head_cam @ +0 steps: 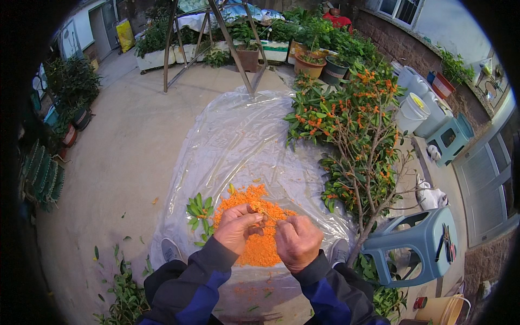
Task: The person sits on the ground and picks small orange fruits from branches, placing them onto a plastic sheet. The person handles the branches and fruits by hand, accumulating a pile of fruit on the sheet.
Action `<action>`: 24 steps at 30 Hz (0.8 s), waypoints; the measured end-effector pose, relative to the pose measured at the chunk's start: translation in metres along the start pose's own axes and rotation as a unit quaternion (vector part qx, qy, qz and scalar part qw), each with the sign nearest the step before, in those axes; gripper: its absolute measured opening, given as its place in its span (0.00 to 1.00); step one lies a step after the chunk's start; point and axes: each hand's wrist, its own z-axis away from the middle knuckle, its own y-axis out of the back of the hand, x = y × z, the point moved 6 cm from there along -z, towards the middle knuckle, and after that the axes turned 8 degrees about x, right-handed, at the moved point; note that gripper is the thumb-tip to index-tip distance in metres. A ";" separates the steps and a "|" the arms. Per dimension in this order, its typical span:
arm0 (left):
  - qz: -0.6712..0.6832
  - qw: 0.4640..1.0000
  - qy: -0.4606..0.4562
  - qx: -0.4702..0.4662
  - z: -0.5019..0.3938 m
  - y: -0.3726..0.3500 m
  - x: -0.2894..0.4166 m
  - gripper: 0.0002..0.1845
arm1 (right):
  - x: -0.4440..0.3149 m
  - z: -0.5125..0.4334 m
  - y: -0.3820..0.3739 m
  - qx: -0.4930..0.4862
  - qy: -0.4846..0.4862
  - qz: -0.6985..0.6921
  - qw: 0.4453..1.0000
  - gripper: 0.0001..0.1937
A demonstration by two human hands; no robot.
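Observation:
My left hand point(239, 227) pinches a thin twig point(269, 226) near a small cluster of orange blossoms point(257, 207). My right hand point(298, 241), its fingers curled, holds the same twig at its right end. Both hands are above a heap of loose orange blossoms point(260, 252) and partly cover it. That heap lies on a clear plastic sheet point(239, 138) spread over the concrete. To the left of the heap is a leafy green sprig point(199, 209). My fingers hide part of the twig.
A large cut branch point(345, 118) with leaves and orange flowers lies along the sheet's right side. Pliers-like hand tools point(446, 243) rest on a blue plastic stool point(418, 227). Beyond it lies a white cat point(428, 196). A metal frame point(231, 44) stands at the sheet's far end.

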 end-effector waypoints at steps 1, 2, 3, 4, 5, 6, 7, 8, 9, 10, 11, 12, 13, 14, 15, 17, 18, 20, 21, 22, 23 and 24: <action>0.002 1.000 -0.002 -0.003 0.000 0.000 0.000 0.04 | 0.000 0.001 -0.001 -0.006 0.006 0.008 1.000 0.10; -0.001 1.000 -0.002 0.003 0.000 0.001 0.000 0.04 | -0.001 0.002 -0.001 -0.010 0.013 0.013 1.000 0.10; -0.004 1.000 -0.003 0.009 0.000 0.002 0.000 0.04 | -0.001 0.004 -0.003 -0.014 0.021 0.018 1.000 0.10; -0.006 1.000 -0.003 0.015 0.000 0.003 0.000 0.04 | -0.001 0.004 -0.004 -0.018 0.028 0.023 0.999 0.10; -0.005 1.000 -0.012 0.012 -0.001 0.004 0.000 0.04 | -0.001 0.004 -0.004 -0.010 0.030 0.014 0.999 0.09; -0.004 1.000 -0.022 0.009 -0.002 0.006 -0.002 0.04 | -0.002 0.003 -0.005 -0.002 0.031 0.004 1.000 0.08; -0.003 0.999 -0.032 0.007 -0.002 0.007 -0.002 0.04 | -0.003 0.002 -0.005 0.007 0.033 -0.005 0.999 0.07; 0.000 0.999 -0.035 0.010 -0.003 0.009 -0.002 0.03 | -0.002 0.002 -0.006 -0.002 0.015 -0.019 1.000 0.08; 0.003 0.999 -0.038 0.013 -0.003 0.010 -0.002 0.04 | 0.000 0.003 -0.006 -0.011 -0.003 -0.031 0.999 0.09; 0.007 0.999 -0.040 0.016 -0.004 0.010 -0.002 0.04 | 0.001 0.004 -0.007 -0.020 -0.022 -0.043 0.999 0.10; 0.009 0.999 -0.044 0.014 -0.004 0.010 -0.001 0.04 | 0.003 0.005 -0.007 -0.016 -0.044 -0.069 0.996 0.09; 0.011 0.999 -0.049 0.013 -0.004 0.008 0.001 0.05 | 0.005 0.005 -0.008 -0.013 -0.067 -0.094 0.993 0.08; 0.014 0.998 -0.053 0.012 -0.004 0.007 0.002 0.05 | 0.008 0.006 -0.009 -0.009 -0.089 -0.120 0.989 0.07; 0.018 0.998 -0.064 -0.001 -0.004 0.005 0.003 0.04 | 0.015 0.009 -0.011 -0.014 -0.142 -0.157 0.977 0.06; 0.021 0.997 -0.074 -0.013 -0.004 0.004 0.005 0.04 | 0.021 0.014 -0.014 -0.020 -0.193 -0.193 0.962 0.05; 0.019 0.995 -0.091 -0.025 -0.002 0.001 0.008 0.03 | 0.033 0.023 -0.023 -0.048 -0.331 -0.280 0.900 0.03; 0.014 0.995 -0.098 -0.025 -0.001 0.000 0.009 0.03 | 0.037 0.031 -0.030 -0.071 -0.414 -0.327 0.846 0.03; 0.002 0.994 -0.103 -0.027 0.000 0.000 0.008 0.02 | 0.038 0.044 -0.041 -0.101 -0.539 -0.419 0.724 0.04; -0.004 0.994 -0.102 -0.029 -0.001 0.001 0.005 0.02 | 0.035 0.045 -0.043 -0.109 -0.581 -0.463 0.660 0.04; -0.010 0.994 -0.102 -0.030 -0.002 0.002 0.004 0.02 | 0.031 0.047 -0.047 -0.116 -0.619 -0.503 0.592 0.05; -0.006 0.995 -0.099 -0.034 -0.002 0.003 0.003 0.02 | 0.029 0.048 -0.048 -0.124 -0.632 -0.514 0.567 0.05; -0.003 0.995 -0.096 -0.038 -0.002 0.002 0.003 0.02 | 0.028 0.049 -0.048 -0.130 -0.644 -0.524 0.542 0.05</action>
